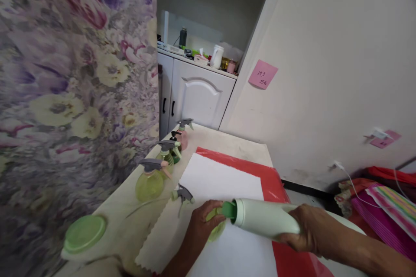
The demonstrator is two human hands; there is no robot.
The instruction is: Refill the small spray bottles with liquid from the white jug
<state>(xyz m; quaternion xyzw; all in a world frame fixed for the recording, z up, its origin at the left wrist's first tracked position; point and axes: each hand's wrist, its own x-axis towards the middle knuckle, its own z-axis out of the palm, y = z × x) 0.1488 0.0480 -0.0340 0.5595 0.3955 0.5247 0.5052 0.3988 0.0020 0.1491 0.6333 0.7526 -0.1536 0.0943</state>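
Note:
My right hand [305,229] is closed round a pale green bottle [264,216], which lies nearly level in the air with its mouth toward the left. A bright green piece, like a spout, [229,210] shows at that mouth. Fingers of my left hand [206,218] grip the top of a yellow-green spray bottle [217,230] without its spray head. The spout meets the left fingertips there; whether liquid flows I cannot tell. Left of that hand, a loose grey and pale green spray head [183,194] rests on the white sheet [224,177].
Spray bottles, one yellow-green [149,185] and one pink [182,137], line the table's left side. A round green lid [85,233] is at the near left corner. Red sheeting [273,181] lies under the white sheet. A floral curtain [81,73] borders the left; a wall [325,73], the right.

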